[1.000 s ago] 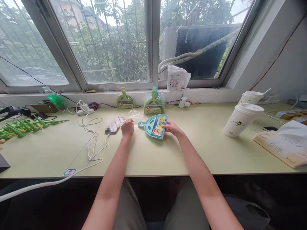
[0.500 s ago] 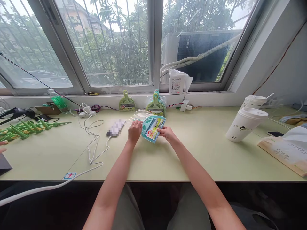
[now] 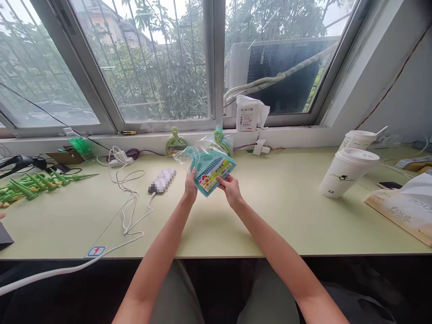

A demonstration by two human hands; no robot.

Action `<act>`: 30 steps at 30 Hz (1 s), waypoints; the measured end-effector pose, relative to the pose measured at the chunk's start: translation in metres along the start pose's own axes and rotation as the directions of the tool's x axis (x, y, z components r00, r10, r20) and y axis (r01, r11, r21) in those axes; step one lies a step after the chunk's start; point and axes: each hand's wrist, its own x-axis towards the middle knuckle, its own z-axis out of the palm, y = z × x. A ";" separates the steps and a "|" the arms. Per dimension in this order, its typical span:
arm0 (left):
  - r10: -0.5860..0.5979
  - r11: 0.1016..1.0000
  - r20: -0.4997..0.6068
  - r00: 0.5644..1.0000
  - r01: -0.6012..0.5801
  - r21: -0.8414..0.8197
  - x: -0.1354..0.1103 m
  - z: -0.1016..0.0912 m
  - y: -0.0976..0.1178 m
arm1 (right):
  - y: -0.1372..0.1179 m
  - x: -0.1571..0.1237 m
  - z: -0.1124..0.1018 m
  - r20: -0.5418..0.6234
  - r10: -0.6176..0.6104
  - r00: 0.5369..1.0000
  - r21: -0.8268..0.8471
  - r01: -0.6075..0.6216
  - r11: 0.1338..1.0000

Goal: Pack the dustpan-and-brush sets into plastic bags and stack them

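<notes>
Between my hands is a turquoise dustpan-and-brush set in a clear plastic bag, tilted, its handle toward the upper left. A yellow printed label shows on its front, over blue bristles. My left hand grips its left edge. My right hand pinches the lower right side, thumb on the label. Behind it, against the wall, stand more such sets: a green dustpan on the left and several stacked green ones, partly hidden by the held one.
A phone with a white charging cable lies to the left. Green plastic pieces are piled farther left, near a person's fingertips. On the right stand white cups and a tissue pack. A wrapped packet sits on the sill.
The dustpan set has turned so its handle and clear bag now show at the upper left. My left hand has moved from the handle end down to the left edge.
</notes>
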 end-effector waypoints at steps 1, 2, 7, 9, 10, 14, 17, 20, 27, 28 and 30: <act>-0.007 1.000 0.039 0.999 0.008 -0.027 -0.002 0.003 -0.003 | 0.001 -0.001 0.002 -0.025 -0.021 0.999 0.007 0.021 1.000; -0.016 0.999 0.082 0.996 0.019 -0.046 -0.004 0.006 -0.005 | 0.001 -0.002 0.003 -0.053 -0.045 0.998 0.013 0.045 0.999; -0.139 0.990 0.302 0.943 0.142 0.014 -0.011 0.012 -0.009 | -0.003 0.000 0.000 -0.164 -0.103 0.981 0.025 0.108 0.994; -0.122 0.992 0.314 0.942 0.124 0.012 -0.011 0.012 -0.008 | -0.003 0.001 -0.001 -0.169 -0.100 0.981 0.026 0.106 0.994; -0.111 0.993 0.309 0.945 0.114 0.009 -0.011 0.012 -0.008 | -0.003 0.001 -0.001 -0.165 -0.097 0.982 0.026 0.102 0.994; -0.081 0.997 0.338 0.938 0.070 0.046 -0.012 0.010 -0.012 | -0.002 -0.001 -0.001 -0.164 -0.084 0.983 0.019 0.089 0.996; -0.037 0.996 0.321 0.946 0.007 0.093 -0.014 0.010 -0.019 | -0.003 0.000 -0.002 -0.197 -0.075 0.978 0.012 0.078 0.997; 0.024 0.993 0.183 0.983 -0.044 0.106 -0.015 0.011 -0.024 | -0.006 0.001 -0.003 -0.185 -0.052 0.981 0.016 0.056 0.998; 0.242 0.959 0.067 0.968 -0.249 0.137 -0.017 0.016 -0.026 | 0.002 0.008 -0.006 -0.110 -0.023 0.994 0.038 0.027 0.999; 0.244 0.954 0.084 0.966 -0.255 0.160 -0.019 0.017 -0.027 | 0.002 0.010 -0.008 -0.111 -0.020 0.994 0.047 0.025 0.999; 0.207 0.953 0.152 0.966 -0.234 0.193 -0.022 0.018 -0.029 | 0.001 0.015 -0.015 -0.127 -0.004 0.992 0.058 0.012 0.998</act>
